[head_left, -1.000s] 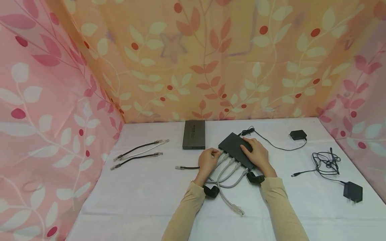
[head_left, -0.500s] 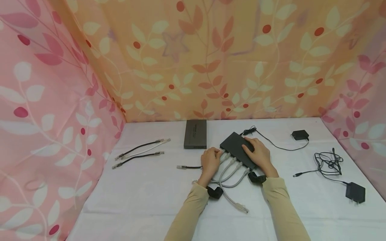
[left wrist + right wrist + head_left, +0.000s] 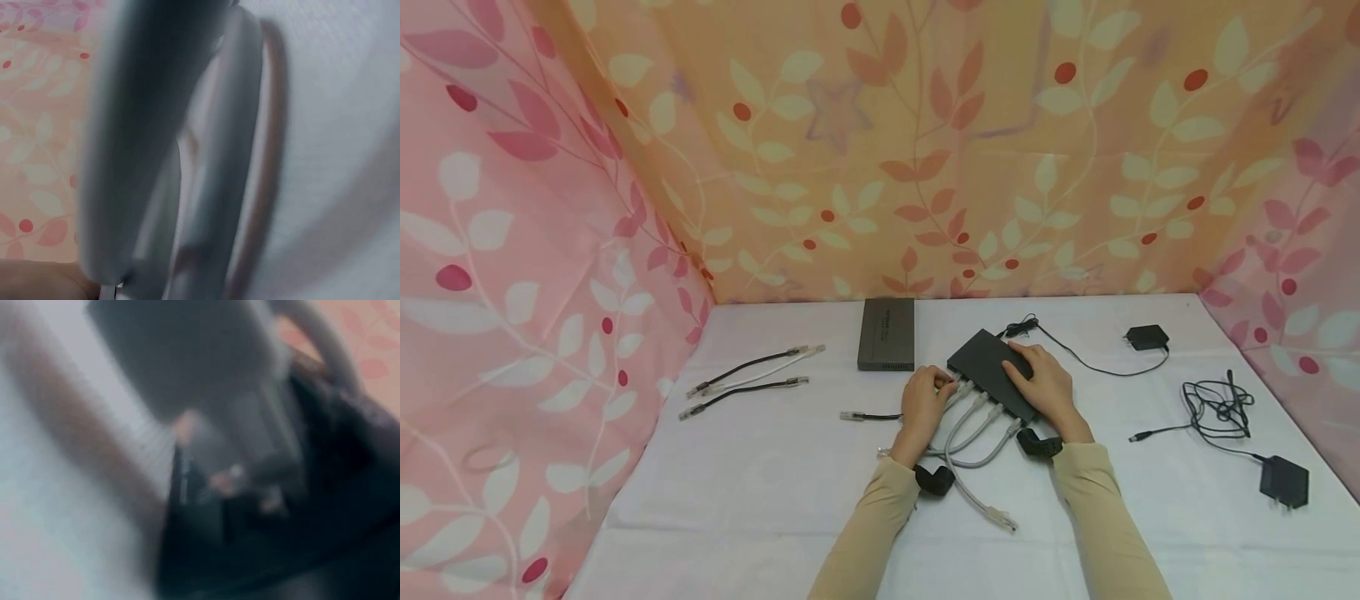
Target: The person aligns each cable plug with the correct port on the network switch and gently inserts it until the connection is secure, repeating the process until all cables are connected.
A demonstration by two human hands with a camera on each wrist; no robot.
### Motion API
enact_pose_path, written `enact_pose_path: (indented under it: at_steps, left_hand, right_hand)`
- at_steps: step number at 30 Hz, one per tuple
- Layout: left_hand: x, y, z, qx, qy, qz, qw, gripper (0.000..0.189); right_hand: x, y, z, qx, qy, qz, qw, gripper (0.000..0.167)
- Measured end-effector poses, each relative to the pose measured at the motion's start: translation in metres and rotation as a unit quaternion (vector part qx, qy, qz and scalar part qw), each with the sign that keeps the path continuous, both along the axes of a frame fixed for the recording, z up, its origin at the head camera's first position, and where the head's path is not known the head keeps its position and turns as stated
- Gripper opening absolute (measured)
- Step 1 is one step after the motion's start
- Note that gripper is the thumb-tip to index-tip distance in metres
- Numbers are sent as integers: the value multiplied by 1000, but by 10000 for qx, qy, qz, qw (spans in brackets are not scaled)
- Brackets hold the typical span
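Observation:
My right hand (image 3: 1047, 383) grips the dark network switch (image 3: 981, 367) by its right end, thumb on top. My left hand (image 3: 921, 412) is at the switch's front left corner, its thumb and fingers pinching a network cable plug close to the ports; the fingers hide most of it. Several grey network cables (image 3: 976, 498) run from the front ports, looping toward me. A black cable end (image 3: 872, 416) sticks out left of my left hand. In the left wrist view, blurred grey cables (image 3: 219, 156) fill the middle. The right wrist view shows the switch (image 3: 250, 550) blurred, up close.
A second switch (image 3: 886, 335) lies at the back. Short black cables (image 3: 745, 367) and a white cable (image 3: 760, 374) lie at left. A power adapter (image 3: 1147, 337) sits back right; its cord leads toward the switch. Another adapter (image 3: 1285, 481) with a coiled cord (image 3: 1216, 408) lies front right.
My left hand has shifted slightly right, its fingertips closer to the ports. The loose grey cable end has moved slightly right. My right hand keeps its hold on the switch.

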State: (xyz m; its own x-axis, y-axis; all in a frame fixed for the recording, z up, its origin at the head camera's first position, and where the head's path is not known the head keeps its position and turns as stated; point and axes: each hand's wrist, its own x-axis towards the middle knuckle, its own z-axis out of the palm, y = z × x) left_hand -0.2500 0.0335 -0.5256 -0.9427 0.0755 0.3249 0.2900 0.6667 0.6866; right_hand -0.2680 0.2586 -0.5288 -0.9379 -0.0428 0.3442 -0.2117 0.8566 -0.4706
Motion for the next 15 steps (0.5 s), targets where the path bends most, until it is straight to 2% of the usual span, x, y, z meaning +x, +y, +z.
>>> enact_pose_path:
  at_steps: [3, 8, 15]
  left_hand:
    - [0, 0, 1, -68, -46, 3, 10000, 17]
    - [-1, 0, 0, -195, 67, 59, 9998, 15]
    - [-2, 1, 0, -57, 229, 72, 9997, 14]
  right_hand:
    - [0, -1, 1, 3, -16, 2, 10000, 50]
    - [0, -1, 1, 44, -12, 0, 10000, 50]
    - [0, 0, -1, 32, 64, 0, 10000, 49]
